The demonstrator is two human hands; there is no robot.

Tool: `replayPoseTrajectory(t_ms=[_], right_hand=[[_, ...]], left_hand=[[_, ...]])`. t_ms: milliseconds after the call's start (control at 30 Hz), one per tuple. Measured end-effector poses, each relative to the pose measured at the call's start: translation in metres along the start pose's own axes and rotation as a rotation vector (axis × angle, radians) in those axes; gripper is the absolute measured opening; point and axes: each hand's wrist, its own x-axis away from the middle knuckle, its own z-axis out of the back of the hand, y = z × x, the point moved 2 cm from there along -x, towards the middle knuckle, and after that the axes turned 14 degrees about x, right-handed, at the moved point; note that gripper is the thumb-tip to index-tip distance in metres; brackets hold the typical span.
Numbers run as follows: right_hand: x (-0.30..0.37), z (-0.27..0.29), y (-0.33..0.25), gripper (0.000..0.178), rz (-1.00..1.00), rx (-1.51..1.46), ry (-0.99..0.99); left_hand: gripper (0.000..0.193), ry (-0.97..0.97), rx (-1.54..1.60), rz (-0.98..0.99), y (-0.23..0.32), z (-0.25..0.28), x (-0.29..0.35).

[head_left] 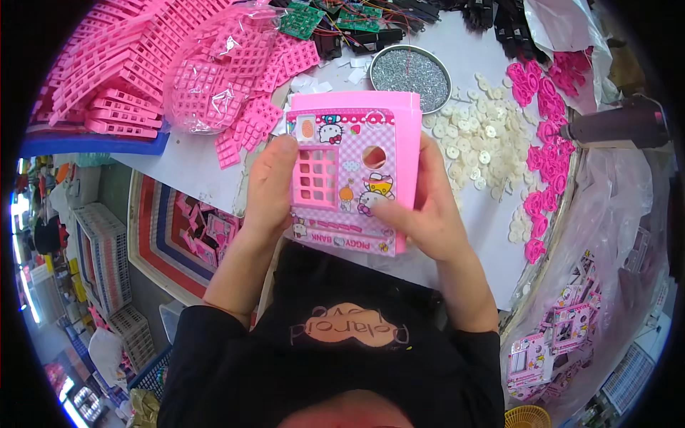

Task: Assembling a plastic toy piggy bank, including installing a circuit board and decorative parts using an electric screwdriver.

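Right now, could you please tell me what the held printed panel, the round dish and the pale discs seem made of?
Printed panel: probably moulded plastic, its cut-outs crisp-edged; the patterned, slightly glossy face may be a sticker. Round dish: likely metal, given its thin, shiny rim. Pale discs: apparently plastic, fairly matte, alike in shape.

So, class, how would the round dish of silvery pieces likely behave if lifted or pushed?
The round dish probably feels heavy for its size, filled with small metallic-looking pieces. Those loose pieces would likely shift or spill if it tilted. Pushed, it may slide rather than roll, since it sits flat.
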Motion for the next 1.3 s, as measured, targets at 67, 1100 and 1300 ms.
replayPoseTrajectory(t_ms=[67,1100,1300], right_hand=[[0.008,0.005,0.004,0.067,-0.127,-0.084,-0.112],[0.019,0.017,0.021,0.046,-0.128,-0.141,0.06],[-0.007,0.082,0.013,0.044,0.411,0.981,0.105]], left_hand=[[0.03,0.037,-0.098,-0.177,0.006,-0.016,0.002],[0.035,-0.205,-0.828,-0.789,0.0,-0.012,-0.021],[0.031,-0.783,-1.17,-0.766,0.013,-0.018,-0.037]])
